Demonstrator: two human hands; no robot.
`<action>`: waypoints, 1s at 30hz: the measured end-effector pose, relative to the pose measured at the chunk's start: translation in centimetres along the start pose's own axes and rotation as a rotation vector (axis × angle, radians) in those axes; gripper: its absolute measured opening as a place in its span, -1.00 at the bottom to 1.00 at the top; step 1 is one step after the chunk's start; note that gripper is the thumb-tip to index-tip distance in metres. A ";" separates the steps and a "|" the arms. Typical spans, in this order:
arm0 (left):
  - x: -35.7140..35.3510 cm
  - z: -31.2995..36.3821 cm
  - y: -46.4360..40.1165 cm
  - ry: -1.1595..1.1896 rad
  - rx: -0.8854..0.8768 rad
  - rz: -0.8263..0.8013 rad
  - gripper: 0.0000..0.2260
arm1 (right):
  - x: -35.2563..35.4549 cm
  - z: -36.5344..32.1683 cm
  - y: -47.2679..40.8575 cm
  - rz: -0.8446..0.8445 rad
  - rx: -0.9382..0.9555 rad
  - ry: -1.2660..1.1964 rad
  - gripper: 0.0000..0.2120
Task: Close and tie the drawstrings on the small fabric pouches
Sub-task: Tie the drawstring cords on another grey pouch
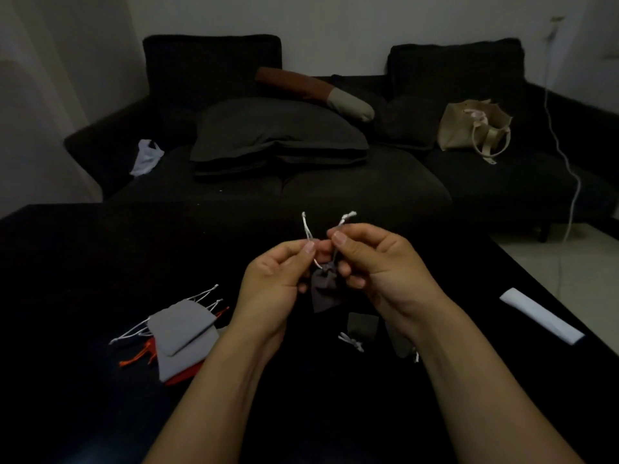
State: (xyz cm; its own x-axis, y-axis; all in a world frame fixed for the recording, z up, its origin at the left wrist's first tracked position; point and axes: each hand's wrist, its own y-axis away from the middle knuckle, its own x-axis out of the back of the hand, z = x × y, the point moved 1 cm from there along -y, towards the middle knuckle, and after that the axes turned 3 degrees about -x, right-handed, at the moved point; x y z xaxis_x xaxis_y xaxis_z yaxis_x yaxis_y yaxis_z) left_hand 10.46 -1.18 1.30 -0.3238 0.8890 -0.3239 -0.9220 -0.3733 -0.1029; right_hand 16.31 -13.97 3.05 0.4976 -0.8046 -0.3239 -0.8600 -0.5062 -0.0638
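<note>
A small dark grey pouch [322, 291] hangs between my hands above the black table [83, 256], its neck gathered shut. My left hand [273, 279] pinches one white drawstring [307, 229], whose end sticks up. My right hand [375, 262] pinches the other white drawstring [346, 217]. To the left lies a pile of light grey pouches [182, 333] with white strings on top of orange pouches [182, 376]. Two dark pouches with tied white strings lie under my right forearm, one [361, 324] in the open and one [400, 343] partly hidden.
A folded white paper [541, 314] lies near the table's right edge. Behind the table stands a dark sofa [335, 182] with cushions, a white plastic bag [146, 157] and a beige handbag [472, 127]. A white cable [569, 169] hangs at the right.
</note>
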 end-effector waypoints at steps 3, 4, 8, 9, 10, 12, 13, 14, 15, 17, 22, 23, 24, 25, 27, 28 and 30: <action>0.5 0.1 -0.2 -0.125 -0.035 0.017 -0.88 | 0.4 -0.1 -0.1 0.043 0.143 0.214 -0.95; 0.7 0.2 -0.3 -0.179 -0.052 0.004 -0.87 | 0.5 -0.3 -0.2 0.039 0.221 0.305 -0.93; 0.9 0.4 -0.1 -0.254 -0.002 -0.150 -0.78 | 0.8 -0.7 -0.2 -0.064 0.324 0.531 -0.91; 0.9 0.5 0.0 -0.245 0.013 -0.179 -0.81 | 0.8 -0.6 -0.2 -0.083 0.309 0.512 -0.92; 0.9 0.5 0.1 -0.243 0.021 -0.196 -0.84 | 0.8 -0.6 -0.1 -0.090 0.286 0.481 -0.91; 1.0 0.5 0.2 -0.240 0.037 -0.211 -0.86 | 0.9 -0.5 0.0 -0.071 0.229 0.437 -0.92; 0.9 0.5 0.3 -0.233 0.052 -0.216 -0.86 | 0.9 -0.5 0.1 -0.048 0.205 0.432 -0.93; 0.9 0.4 0.3 -0.222 0.070 -0.217 -0.85 | 1.0 -0.6 0.1 -0.023 0.186 0.432 -0.94; 0.8 0.4 0.3 -0.206 0.086 -0.212 -0.84 | 1.1 -0.6 0.1 -0.002 0.171 0.434 -0.94; 0.6 0.1 0.1 -0.176 0.106 -0.187 -0.84 | 1.3 -0.7 0.1 0.023 0.152 0.442 -0.95; 0.0 -0.3 0.2 -0.257 0.107 -0.211 -0.89 | 1.3 -0.5 0.0 0.057 0.124 0.477 -0.96; 0.0 -0.2 0.2 -0.304 0.076 -0.211 -0.90 | 1.3 -0.5 0.0 0.063 0.117 0.503 -0.95; 0.1 -0.2 0.3 -0.343 0.051 -0.209 -0.90 | 1.4 -0.5 0.0 0.067 0.106 0.526 -0.95; 0.2 -0.2 0.3 -0.367 0.040 -0.209 -0.90 | 1.4 -0.5 0.1 0.067 0.092 0.535 -0.95; 0.3 -0.2 0.3 -0.371 0.048 -0.220 -0.89 | 1.3 -0.5 0.2 0.061 0.061 0.535 -0.97; 0.3 -0.2 0.4 -0.363 0.058 -0.222 -0.89 | 1.3 -0.6 0.2 0.051 0.045 0.532 -0.98; 0.3 -0.2 0.5 -0.352 0.074 -0.210 -0.88 | 1.2 -0.5 0.2 0.050 0.018 0.517 -0.99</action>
State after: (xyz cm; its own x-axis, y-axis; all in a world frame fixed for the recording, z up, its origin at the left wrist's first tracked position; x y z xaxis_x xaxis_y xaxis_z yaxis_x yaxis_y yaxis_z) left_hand 9.97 -1.16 0.99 -0.1685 0.9849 0.0397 -0.9843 -0.1660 -0.0602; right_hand 16.80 -15.23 3.14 0.4425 -0.8782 0.1815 -0.8837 -0.4615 -0.0783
